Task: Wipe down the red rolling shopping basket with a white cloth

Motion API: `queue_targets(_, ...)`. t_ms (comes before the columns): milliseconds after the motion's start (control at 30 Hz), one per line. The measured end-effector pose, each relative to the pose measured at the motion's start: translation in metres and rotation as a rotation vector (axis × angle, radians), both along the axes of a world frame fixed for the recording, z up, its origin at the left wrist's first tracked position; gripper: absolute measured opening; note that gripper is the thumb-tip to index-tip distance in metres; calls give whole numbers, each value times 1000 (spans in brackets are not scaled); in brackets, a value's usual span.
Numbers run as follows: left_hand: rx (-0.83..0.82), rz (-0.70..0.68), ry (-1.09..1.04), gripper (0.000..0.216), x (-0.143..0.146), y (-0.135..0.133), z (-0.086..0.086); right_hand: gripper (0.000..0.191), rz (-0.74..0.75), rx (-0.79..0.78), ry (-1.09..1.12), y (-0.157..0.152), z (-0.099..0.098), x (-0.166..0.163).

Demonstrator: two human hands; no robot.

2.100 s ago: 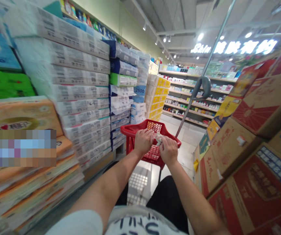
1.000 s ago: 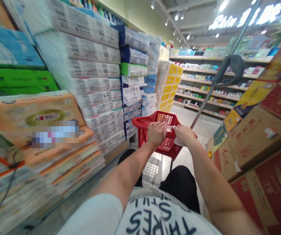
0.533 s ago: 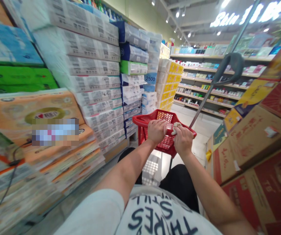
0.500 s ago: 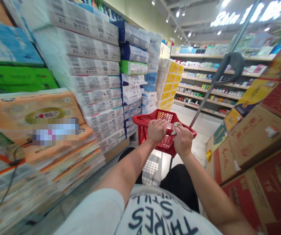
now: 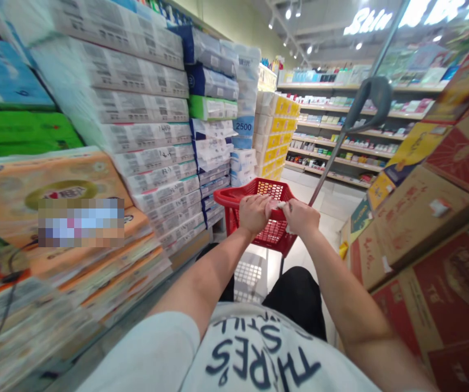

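A red mesh rolling shopping basket [image 5: 225,197] stands right in front of me. My left hand [image 5: 254,213] is closed over its near rim, fingers curled forward. Beside it, on the same rim, my right hand [image 5: 302,215] is closed too, its fingers now bent in a fist-like grip. A small whitish crumpled thing [image 5: 281,205] shows by the right fingertips; its kind is unclear. To the right of the basket, a metal pole rises at a slant to a grey loop handle [image 5: 386,100].
Stacked tissue packs [image 5: 148,114] line the left side, with orange packs [image 5: 10,185] nearest me. Cardboard cartons [image 5: 414,218] are piled along the right. Yellow-and-white packs [image 5: 285,128] and stocked shelves [image 5: 340,111] stand ahead. Pale floor runs between the stacks.
The view has shifted slightly, so basket and hands sit a little further left. My right hand has turned and curled more tightly, covering more of the whitish thing.
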State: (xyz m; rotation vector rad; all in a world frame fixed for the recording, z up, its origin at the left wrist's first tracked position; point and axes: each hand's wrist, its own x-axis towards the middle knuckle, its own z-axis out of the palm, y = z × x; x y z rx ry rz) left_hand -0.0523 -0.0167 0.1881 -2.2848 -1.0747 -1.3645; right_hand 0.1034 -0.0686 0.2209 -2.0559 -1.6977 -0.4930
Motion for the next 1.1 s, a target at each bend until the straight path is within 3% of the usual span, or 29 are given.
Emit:
queue_targets(133,-6,-11,-8,31,1,3,0,27,186,442,-76,-10,-43,-4)
queue_targets(233,-6,-16,-18,32,2,5,-1,26,256,555,-101,-14,-52,-4)
queue_targets(433,-11,-7,-13,31,5,6,-1,20,98,342,-57,-8,-25,-5)
queue_targets(600,25,-15,-29,30,3,3,0,26,88,309,-93,-12,-21,-8)
queue_targets(833,23,-67,3,30,-8,-5,-2,25,-71,74,-56,-12,2,-14)
queue_targets(967,8,-93,29,30,-16,-1,-1,26,-90,56,-110,-13,4,-23)
queue_targets(1100,-13,-107,62,33,-20,7,3,24,-39,170,-190,-16,-8,-28)
